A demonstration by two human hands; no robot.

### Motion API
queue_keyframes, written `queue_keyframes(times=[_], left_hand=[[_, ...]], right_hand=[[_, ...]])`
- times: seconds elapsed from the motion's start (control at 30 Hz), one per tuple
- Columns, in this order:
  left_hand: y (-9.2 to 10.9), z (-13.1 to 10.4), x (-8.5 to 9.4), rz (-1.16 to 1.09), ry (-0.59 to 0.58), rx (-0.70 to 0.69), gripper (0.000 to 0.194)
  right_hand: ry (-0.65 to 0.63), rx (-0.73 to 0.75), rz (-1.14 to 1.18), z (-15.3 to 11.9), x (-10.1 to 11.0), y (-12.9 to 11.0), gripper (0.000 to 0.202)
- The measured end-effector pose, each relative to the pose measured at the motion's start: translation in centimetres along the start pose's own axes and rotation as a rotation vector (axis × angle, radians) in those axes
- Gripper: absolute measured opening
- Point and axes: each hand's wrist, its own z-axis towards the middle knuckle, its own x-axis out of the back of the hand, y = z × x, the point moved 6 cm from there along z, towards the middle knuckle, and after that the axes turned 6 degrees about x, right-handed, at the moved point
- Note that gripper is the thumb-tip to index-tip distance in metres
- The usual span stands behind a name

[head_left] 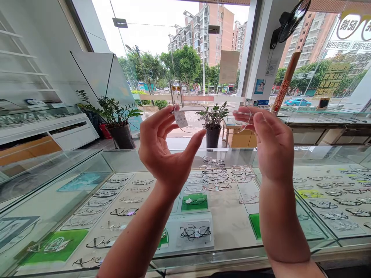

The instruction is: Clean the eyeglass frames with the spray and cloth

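A thin-framed pair of eyeglasses [215, 112] is held up level in front of me, above the glass counter. A small white tag [181, 119] hangs at its left end. My left hand [169, 154] has its fingertips on that end beside the tag, while its thumb stands apart below the lens. My right hand [274, 141] grips the right end between thumb and fingers. The thin, clear outline is hard to make out against the bright window.
Below my hands, the glass display case [110, 164] holds rows of eyeglasses, some on green cards [194, 202]. Potted plants [123, 135] stand beyond it. A wall fan [293, 21] hangs at upper right. Another counter [319, 127] stands at the right back.
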Motion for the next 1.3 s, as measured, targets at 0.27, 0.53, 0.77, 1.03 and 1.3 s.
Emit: queue_keyframes(times=[0.27,0.53,0.77,1.03,1.3], left_hand=[[0.0,0.7,-0.3,-0.105,-0.054,-0.019,0.058],[-0.9,1.0,-0.4,-0.084,-0.081,0.022,0.070],[-1.6,1.0,-0.8,-0.026,-0.085,0.033,0.073],[-2.1,1.2,-1.7,-0.104,-0.206,0.065,0.072],[-2.4,0.8,-2.6,-0.207,-0.517,0.122,0.078]], right_hand=[[-0.041,-0.029,0.022,0.0,-0.3,0.9,0.040],[-0.048,-0.068,0.054,0.0,-0.4,1.0,0.040],[-0.083,-0.025,0.060,0.0,-0.6,1.0,0.040],[-0.182,-0.129,0.155,0.5,-0.3,1.4,0.046],[-0.587,-0.286,0.398,-0.3,-2.7,2.2,0.039]])
